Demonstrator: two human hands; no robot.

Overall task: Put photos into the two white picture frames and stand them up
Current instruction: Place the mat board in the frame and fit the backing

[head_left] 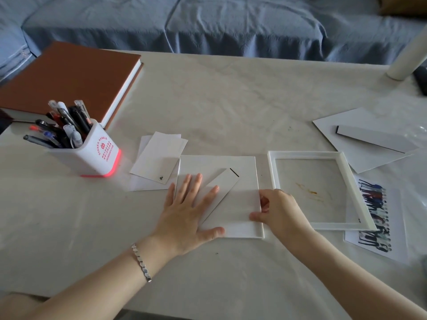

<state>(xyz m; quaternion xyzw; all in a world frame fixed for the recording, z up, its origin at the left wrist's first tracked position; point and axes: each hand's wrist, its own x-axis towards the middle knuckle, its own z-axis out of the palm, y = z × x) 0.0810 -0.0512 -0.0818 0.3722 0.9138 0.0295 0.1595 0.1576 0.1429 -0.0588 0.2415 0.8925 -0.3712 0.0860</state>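
A white frame [219,195] lies face down at the table's [231,100] middle, its stand flap [221,188] folded flat. The left hand [187,213] presses it, fingers spread; the right hand [277,211] pinches its right edge. A second, empty frame [272,172] lies just beside it.

A pale, faintly marbled table [208,107] fills most of the view; its surface carries a brownish stain and a few dark specks. Beyond its far edge stands a sofa [208,26] under a blue-grey textured cover, with creases and seams showing between the cushions. A brownish cushion [402,5] sits at the sofa's upper right corner, cut off by the picture's edge. A white cylindrical post [409,56] rises at a tilt from the table's far right corner. Light is soft and even, daylight-like, with weak shadows. Walls, floor and windows are out of view.
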